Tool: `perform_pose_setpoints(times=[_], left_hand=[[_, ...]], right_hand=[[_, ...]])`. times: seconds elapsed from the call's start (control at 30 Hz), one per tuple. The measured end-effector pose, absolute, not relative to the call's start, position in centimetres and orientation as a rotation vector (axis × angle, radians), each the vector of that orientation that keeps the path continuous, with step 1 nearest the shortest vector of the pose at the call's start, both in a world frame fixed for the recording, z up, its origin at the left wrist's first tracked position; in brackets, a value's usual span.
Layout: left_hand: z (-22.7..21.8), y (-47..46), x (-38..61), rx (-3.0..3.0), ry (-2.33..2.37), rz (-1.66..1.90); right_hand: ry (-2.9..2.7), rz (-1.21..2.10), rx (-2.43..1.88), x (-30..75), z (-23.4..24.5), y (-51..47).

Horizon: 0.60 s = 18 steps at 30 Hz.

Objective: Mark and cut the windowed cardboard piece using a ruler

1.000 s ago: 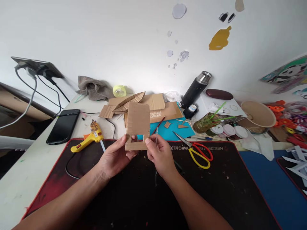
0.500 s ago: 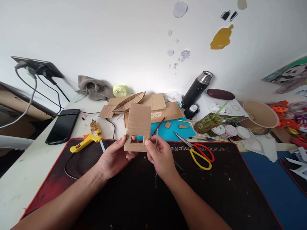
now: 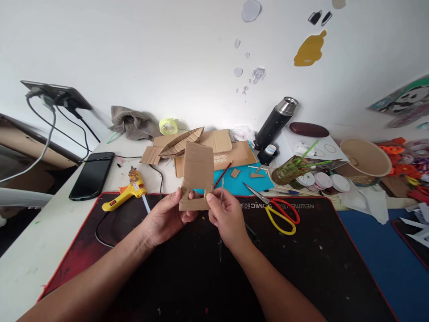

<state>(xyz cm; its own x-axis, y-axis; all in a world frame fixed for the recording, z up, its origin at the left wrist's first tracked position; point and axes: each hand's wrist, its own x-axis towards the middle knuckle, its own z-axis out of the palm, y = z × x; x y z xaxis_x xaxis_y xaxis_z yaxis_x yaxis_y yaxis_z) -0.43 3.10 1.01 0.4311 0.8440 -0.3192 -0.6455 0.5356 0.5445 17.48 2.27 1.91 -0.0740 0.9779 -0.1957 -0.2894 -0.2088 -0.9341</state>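
Observation:
Between my two hands is an upright piece of brown cardboard (image 3: 198, 167) with a cut-out opening near its lower edge. My left hand (image 3: 169, 217) grips its lower left corner, thumb in front and fingers behind; a fingertip shows through the opening. My right hand (image 3: 231, 219) pinches the lower right corner beside the opening. A thin, narrow blade-like strip (image 3: 220, 243) also sticks out above and below my right hand's fingers; its exact kind is unclear. Right of that hand lie scissors (image 3: 279, 214) with red and yellow handles. A yellow glue gun (image 3: 125, 197) rests on the left.
A black desk mat (image 3: 187, 277) lies under my hands. Behind are cardboard scraps (image 3: 217, 138), a blue sheet (image 3: 231, 181) and a red pencil (image 3: 223, 173). A phone (image 3: 92, 175) lies left; a black thermos (image 3: 276, 123) and paint jars (image 3: 323, 180) stand right.
The cardboard has tipped slightly, so its opening looks narrower. The whole view has shifted a little. Both hands keep their hold.

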Motion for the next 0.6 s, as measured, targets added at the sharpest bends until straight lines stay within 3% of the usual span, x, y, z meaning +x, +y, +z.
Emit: perform_pose_setpoints(times=[0.6], left_hand=[[0.8,3.8,-0.4,0.498,0.825,1.03]], right_hand=[[-0.952,1.477,-1.154,18.4,1.9,2.7]])
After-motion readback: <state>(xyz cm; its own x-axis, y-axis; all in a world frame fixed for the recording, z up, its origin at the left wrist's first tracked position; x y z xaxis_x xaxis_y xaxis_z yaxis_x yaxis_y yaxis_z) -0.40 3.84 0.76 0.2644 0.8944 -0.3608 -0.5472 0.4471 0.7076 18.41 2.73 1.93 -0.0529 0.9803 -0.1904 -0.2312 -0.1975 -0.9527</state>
